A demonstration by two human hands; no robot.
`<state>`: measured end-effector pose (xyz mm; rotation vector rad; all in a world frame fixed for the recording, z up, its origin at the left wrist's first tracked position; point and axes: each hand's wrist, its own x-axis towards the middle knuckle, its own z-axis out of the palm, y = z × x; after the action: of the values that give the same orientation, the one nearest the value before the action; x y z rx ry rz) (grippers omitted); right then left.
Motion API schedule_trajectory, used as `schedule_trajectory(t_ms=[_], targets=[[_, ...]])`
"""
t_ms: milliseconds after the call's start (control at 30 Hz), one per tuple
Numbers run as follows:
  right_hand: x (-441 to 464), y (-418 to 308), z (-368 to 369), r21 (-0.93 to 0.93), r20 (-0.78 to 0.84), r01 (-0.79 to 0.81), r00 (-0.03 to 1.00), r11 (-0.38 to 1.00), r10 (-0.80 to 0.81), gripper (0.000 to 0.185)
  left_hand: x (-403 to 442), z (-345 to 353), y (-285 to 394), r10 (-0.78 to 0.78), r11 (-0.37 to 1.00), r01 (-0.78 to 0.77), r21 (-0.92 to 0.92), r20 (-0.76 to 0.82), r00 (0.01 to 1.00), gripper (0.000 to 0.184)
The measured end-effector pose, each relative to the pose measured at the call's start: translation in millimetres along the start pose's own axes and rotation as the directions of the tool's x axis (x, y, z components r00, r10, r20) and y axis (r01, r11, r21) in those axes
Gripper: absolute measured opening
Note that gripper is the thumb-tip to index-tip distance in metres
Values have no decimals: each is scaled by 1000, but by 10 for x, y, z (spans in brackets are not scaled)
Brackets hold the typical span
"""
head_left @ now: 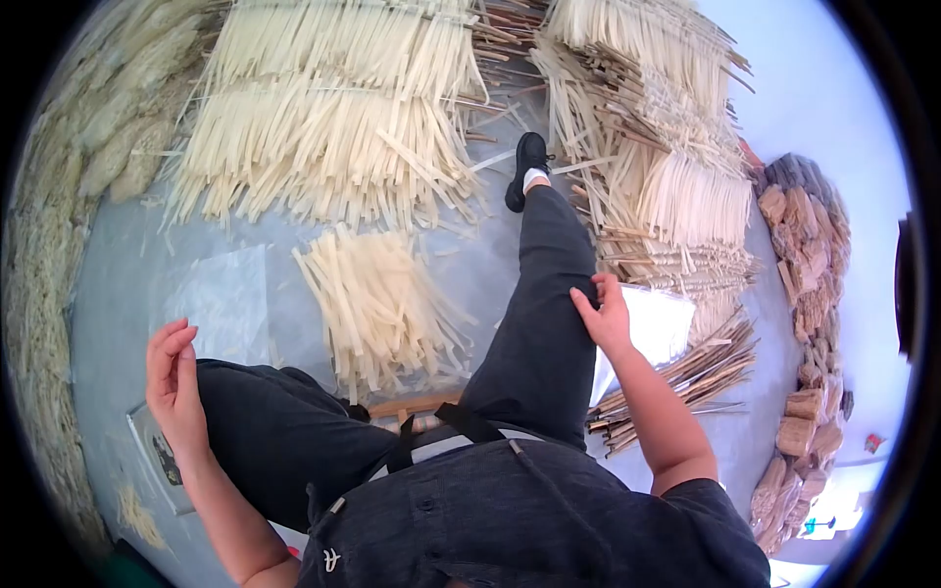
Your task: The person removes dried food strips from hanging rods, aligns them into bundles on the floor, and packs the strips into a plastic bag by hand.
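My left hand [176,387] is raised beside my left knee, with loosely bent fingers and nothing visible in it. My right hand [606,318] is at the outer side of my right thigh, its thumb and fingers apart, holding nothing that shows. Between my legs a loose pile of pale flat strips [377,304] lies on the floor. A clear plastic sheet [225,294] is spread on the floor ahead of my left hand. Close to my right hand are a white sheet [662,318] and a bundle of thin brown sticks [686,382].
Large rows of pale strips [333,137] lie ahead, and stacked bundles [691,196] line the right. Fibrous bundles [88,147] are heaped along the left wall. Wrapped brown packages [804,245] stand at the far right. My right leg is stretched forward across the grey floor [118,284].
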<state>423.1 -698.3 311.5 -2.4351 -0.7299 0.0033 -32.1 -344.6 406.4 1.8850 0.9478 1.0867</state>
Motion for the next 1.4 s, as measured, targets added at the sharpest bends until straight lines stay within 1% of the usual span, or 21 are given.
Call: schedule_trajectory(t_ms=[67, 167, 267, 400, 467, 500, 567, 633, 700, 733, 833, 867, 900, 967, 1000, 1067, 1100, 1167, 1200, 1333, 1400], targets=[[-109, -25, 72, 80, 45, -45, 998, 996, 41, 39, -16, -1, -1, -18, 1000, 18, -22, 6, 1000, 18], [-169, -163, 175, -45, -53, 318, 946, 947, -320, 23, -39, -16, -28, -24, 995, 21, -95, -36, 999, 18], [-24, -214, 177, 97, 122, 136, 982, 986, -148, 18, -89, -65, -40, 36, 999, -37, -23, -25, 999, 18], [114, -461, 58, 292, 249, 48, 961, 955, -124, 16, -167, -127, 115, -59, 998, 59, -7, -36, 998, 18], [99, -546, 8, 198, 520, 92, 834, 976, -184, 15, -205, -99, 307, -141, 989, 139, -50, -38, 989, 18], [109, -530, 42, 201, 527, 92, 829, 975, -187, 15, -161, -49, 409, -113, 990, 113, -86, 5, 994, 17], [157, -491, 88, 104, 652, 353, 681, 930, -332, 15, -18, 124, 526, -85, 988, 89, -124, 39, 996, 17], [228, -651, 41, 130, 772, 218, 590, 967, -237, 17, 162, 322, 611, 52, 999, -47, -26, 270, 962, 18], [202, -810, -35, 141, 916, 403, 293, 904, -273, 17, 202, 587, 693, -14, 1000, 15, 1, 416, 909, 19], [189, -792, -51, 141, 928, 466, 245, 873, -281, 17, 195, 740, 714, -68, 998, 66, 23, 546, 835, 21], [294, -652, -91, 135, 913, 248, 344, 959, -218, 18, 61, 1175, 670, 25, 997, -76, 24, 807, 591, 26], [267, -405, 12, 226, 824, 30, 528, 974, -207, 20, 0, 1312, 620, 5, 998, -59, 27, 871, 492, 28], [252, -219, 67, 228, 825, 19, 528, 973, -204, 20, -44, 1453, 555, -26, 990, -115, 79, 912, 409, 29], [229, 75, 86, 264, 480, -77, 875, 962, -62, 18, -174, 1776, 385, -61, 978, -170, 119, 947, 316, 30], [179, 165, 46, 260, 482, -83, 874, 962, -55, 18, -252, 1941, 290, -70, 968, -212, 136, 954, 292, 31], [-10, 305, -15, -214, 491, 141, 871, 967, -18, 20, -502, 2322, 47, -22, 972, -211, 98, 941, 336, 32], [-82, 347, -12, -215, 489, 138, 872, 967, -15, 20, -671, 2500, -55, 35, 984, -174, 40, 912, 408, 32], [-222, 451, -6, -77, 549, 24, 836, 997, 22, 22, -944, 2767, -47, 63, 991, -130, -10, 909, 411, 31], [-228, 473, 6, -153, 535, 46, 843, 987, 44, 18, -1024, 2853, -12, 89, 995, -86, -58, 901, 425, 29], [-255, 449, -24, -197, 534, 66, 844, 978, 50, 16, -1219, 2934, 37, 36, 996, -93, 4, 907, 419, 24], [-251, 362, -185, -174, 638, 125, 770, 977, 15, 13, -1177, 2918, 1, 15, 991, -131, 38, 925, 379, 17]])
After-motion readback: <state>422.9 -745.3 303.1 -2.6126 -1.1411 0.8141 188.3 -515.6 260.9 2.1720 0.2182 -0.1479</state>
